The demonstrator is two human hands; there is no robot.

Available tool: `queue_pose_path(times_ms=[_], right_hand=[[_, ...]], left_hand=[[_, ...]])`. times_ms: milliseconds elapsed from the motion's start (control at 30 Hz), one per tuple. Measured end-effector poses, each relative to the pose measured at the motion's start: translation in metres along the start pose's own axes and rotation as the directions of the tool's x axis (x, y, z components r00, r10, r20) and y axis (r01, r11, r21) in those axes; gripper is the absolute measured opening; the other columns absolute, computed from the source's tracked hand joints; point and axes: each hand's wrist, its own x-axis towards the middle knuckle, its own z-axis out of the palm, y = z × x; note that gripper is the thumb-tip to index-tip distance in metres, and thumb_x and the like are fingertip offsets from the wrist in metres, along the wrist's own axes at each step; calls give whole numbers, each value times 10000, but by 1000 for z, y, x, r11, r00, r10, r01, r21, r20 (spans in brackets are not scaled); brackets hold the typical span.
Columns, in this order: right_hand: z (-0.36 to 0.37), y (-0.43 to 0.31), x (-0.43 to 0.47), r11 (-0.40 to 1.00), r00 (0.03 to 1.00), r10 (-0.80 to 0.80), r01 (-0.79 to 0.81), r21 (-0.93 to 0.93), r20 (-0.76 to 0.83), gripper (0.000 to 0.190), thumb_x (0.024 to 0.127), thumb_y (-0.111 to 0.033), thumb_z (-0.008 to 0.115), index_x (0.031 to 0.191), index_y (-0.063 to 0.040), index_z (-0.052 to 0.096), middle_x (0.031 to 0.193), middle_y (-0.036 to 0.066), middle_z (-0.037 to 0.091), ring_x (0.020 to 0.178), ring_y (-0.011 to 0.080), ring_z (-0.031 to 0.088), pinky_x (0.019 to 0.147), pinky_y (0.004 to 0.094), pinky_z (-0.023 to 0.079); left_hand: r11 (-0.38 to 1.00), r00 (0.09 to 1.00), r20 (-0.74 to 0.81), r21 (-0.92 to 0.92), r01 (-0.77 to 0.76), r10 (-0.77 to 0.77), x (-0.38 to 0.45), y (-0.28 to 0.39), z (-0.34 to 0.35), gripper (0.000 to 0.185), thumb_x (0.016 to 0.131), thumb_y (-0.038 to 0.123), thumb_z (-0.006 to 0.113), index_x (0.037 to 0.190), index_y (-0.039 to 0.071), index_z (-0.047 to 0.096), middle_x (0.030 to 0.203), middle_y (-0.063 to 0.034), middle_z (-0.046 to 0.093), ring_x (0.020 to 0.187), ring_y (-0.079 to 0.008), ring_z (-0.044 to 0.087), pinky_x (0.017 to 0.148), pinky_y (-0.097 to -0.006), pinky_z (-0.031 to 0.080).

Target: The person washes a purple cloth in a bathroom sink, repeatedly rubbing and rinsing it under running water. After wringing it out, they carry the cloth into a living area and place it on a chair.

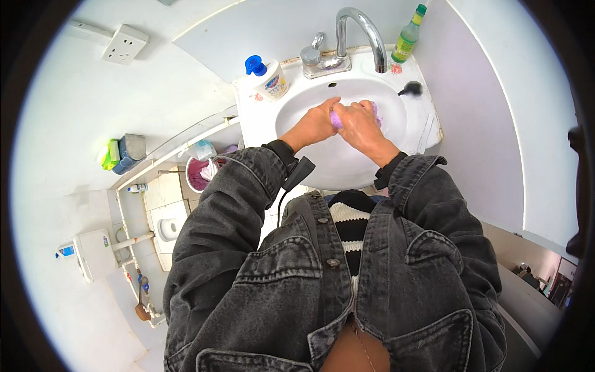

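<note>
Over the bowl of a white washbasin [320,165], my left hand [315,123] and my right hand [362,126] meet on a purple cloth or sponge [335,119]; which of the two it is, I cannot tell. The fingers of my right hand curl round it, and some of it sticks out on their right side. My left hand presses against its left end, its fingers partly hidden. A chrome gooseneck faucet [362,18] arches above the basin, behind both hands.
A white pump bottle [274,83] with a blue top stands at the basin's back left corner. A green bottle [406,41] is at the back right, near a small black object [412,89]. Lower left are a pink bucket [196,174], a white pipe [181,148] and a squat toilet [168,228].
</note>
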Motion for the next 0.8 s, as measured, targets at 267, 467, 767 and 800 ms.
queue_pose_path(times_ms=[267,467,767,800], right_hand=[[-4,8,17,225,757,619,-426,876,209,223,769,-82,702,972,-46,615,827,80,647,764,204,631,700,341,497],[-4,17,11,-213,667,630,-344,914,398,297,803,-148,754,1044,-48,612,891,26,612,837,142,600,722,296,482],[23,36,-24,-515,132,647,-650,558,751,566,890,-491,625,1226,-45,532,1120,88,621,974,252,615,872,426,477],[33,39,-25,-569,176,605,-586,577,776,567,897,-509,607,1229,-56,530,1128,95,621,987,255,619,869,445,487]], left_hand=[[963,987,35,-220,158,-154,-7,-51,48,1200,613,221,859,1523,40,99,1473,-253,270,1311,-408,370,1080,-423,368],[885,987,-40,-449,124,-158,-10,-77,77,408,700,176,785,1008,-37,622,838,-149,664,734,-263,650,698,-379,505],[783,976,-99,-615,93,-194,-24,-24,27,602,724,172,791,1232,0,515,1169,-114,545,1022,-197,570,837,-299,480],[803,979,-180,-596,-30,-97,-25,-13,32,617,725,192,802,1238,10,512,1220,-118,522,1065,-208,560,868,-303,478]])
